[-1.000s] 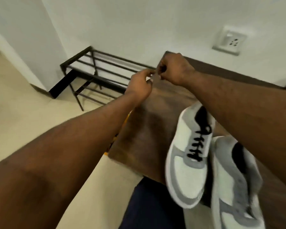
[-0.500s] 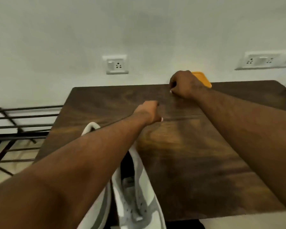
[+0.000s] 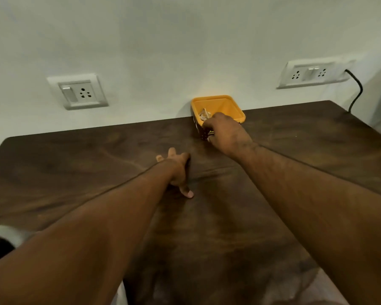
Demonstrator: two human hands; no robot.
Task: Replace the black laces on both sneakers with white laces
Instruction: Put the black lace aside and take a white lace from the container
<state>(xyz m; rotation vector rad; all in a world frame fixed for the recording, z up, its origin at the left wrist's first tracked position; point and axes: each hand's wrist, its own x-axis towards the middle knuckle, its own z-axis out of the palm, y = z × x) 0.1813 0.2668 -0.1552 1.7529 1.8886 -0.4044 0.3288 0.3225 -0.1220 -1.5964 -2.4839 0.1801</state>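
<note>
Head view — dark wooden table (image 3: 273,216) against white wall (image 3: 185,40), left hand (image 3: 176,170) flat, splayed; right hand (image 3: 226,133) gripping yellow tub (image 3: 229,104).

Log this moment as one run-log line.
right hand: reaching into yellow tub, onto white laces | left hand: open on table | grasp: unclear

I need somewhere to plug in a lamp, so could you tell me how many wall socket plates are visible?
2: one socket plate on the wall at left, another socket plate at right above the table's far corner.

Matt dark wood table (image 3: 97,164)
</note>
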